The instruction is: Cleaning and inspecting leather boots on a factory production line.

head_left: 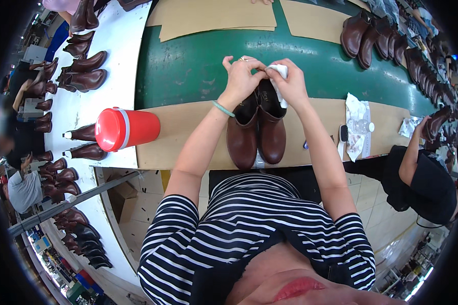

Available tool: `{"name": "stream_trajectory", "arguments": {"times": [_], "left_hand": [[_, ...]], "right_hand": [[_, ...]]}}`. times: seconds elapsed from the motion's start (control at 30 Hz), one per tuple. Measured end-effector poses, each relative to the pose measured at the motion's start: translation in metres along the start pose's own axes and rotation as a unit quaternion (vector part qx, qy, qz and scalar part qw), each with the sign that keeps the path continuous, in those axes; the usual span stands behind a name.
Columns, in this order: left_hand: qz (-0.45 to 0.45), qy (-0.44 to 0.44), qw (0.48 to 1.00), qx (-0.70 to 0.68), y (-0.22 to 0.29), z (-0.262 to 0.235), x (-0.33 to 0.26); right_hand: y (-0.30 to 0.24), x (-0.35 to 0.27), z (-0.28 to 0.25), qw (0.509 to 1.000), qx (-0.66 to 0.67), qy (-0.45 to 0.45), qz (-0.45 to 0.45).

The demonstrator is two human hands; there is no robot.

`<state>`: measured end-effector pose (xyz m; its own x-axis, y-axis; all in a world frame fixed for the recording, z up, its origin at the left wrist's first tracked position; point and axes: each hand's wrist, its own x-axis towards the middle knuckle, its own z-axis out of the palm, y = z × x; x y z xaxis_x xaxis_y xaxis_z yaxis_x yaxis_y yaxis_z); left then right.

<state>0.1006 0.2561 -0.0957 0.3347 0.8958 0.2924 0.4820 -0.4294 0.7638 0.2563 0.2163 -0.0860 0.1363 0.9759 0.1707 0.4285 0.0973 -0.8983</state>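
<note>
A pair of brown ankle boots stands on the cardboard-covered bench edge, toes toward me: the left boot [242, 143] beside the right boot [272, 140]. Their dark openings face up. My right hand [292, 85] is closed on a white cloth [279, 71], which hangs down along the right boot's opening. At the back top of the boots, my left hand [243, 77] is closed in a pinch, its fingertips meeting those of my right hand. What lies between the left fingertips is too small to make out.
A red jug [118, 129] stands at the left. Toward the right lie a brush [343, 133], crumpled white paper [355, 109] and a clear bottle [361, 126]. Cardboard sheets [213, 20] cover the far green table [188, 71]. More brown boots [359, 38] line both sides. A co-worker [422, 178] is at right.
</note>
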Motion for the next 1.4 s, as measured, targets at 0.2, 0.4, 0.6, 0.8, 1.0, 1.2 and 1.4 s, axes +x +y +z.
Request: {"name": "stream_trajectory", "arguments": {"times": [0.2, 0.4, 0.6, 0.8, 1.0, 1.2, 1.4], "left_hand": [[-0.047, -0.054, 0.990, -0.121, 0.007, -0.028, -0.013], [-0.180, -0.041, 0.921, -0.344, -0.034, -0.035, -0.040], [-0.156, 0.039, 0.948, -0.274, -0.035, -0.020, -0.041], [-0.147, 0.045, 0.931, -0.331, -0.032, -0.020, -0.047], [-0.120, 0.043, 0.962, -0.243, -0.023, -0.037, -0.047], [-0.203, -0.017, 0.930, -0.307, 0.024, -0.070, -0.033], [-0.224, -0.032, 0.972, 0.055, 0.023, -0.008, -0.024]], "right_hand": [[0.017, 0.004, -0.050, 0.981, 0.102, -0.053, 0.159], [-0.041, 0.010, 0.000, 0.994, -0.001, -0.111, -0.004], [-0.042, 0.005, 0.040, 0.963, -0.242, -0.081, -0.088], [-0.063, 0.004, 0.029, 0.976, -0.192, -0.070, -0.069], [-0.026, 0.015, -0.011, 0.982, -0.179, -0.035, 0.041], [0.024, 0.035, -0.056, 0.875, 0.330, -0.269, 0.230], [0.048, -0.002, -0.027, 0.789, 0.501, -0.256, 0.247]]}}
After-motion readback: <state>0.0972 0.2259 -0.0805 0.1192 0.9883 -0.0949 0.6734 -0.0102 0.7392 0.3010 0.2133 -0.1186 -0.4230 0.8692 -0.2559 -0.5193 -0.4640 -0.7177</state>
